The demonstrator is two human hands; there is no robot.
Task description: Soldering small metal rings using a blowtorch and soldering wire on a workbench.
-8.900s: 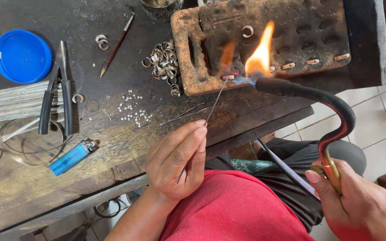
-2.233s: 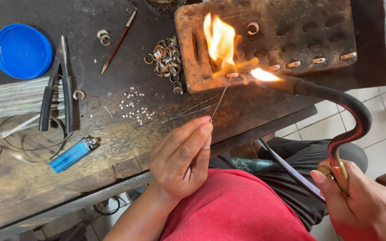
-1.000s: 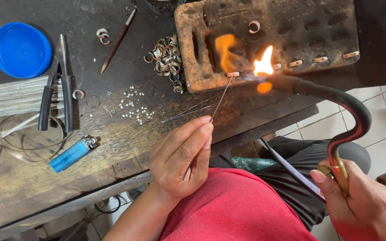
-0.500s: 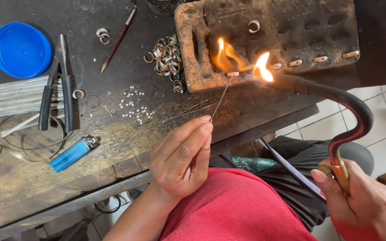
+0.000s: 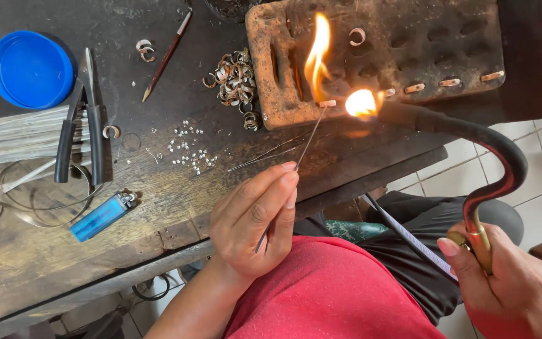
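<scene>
My left hand [image 5: 255, 216] pinches a thin metal rod [image 5: 305, 141] whose tip reaches a small ring piece [image 5: 327, 103] on the front edge of a scorched soldering block [image 5: 409, 56]. My right hand [image 5: 515, 292] grips the brass end of a curved black torch [image 5: 472, 135]. The torch nozzle points left at the ring piece, and its flame [image 5: 317, 53] licks up over the block. More small ring pieces [image 5: 450, 82] lie in a row along the block's edge.
On the worn wooden bench [image 5: 158, 207] lie a heap of metal rings [image 5: 233, 78], tiny silver bits [image 5: 186, 147], pliers [image 5: 79, 125], a blue lighter [image 5: 101, 215], a blue lid [image 5: 29, 69], a brown pointed stick [image 5: 166, 56] and wire hoops [image 5: 39, 201].
The flame has flickered and now rises taller over the block's left part. Both hands, the rod and the torch have stayed almost in place.
</scene>
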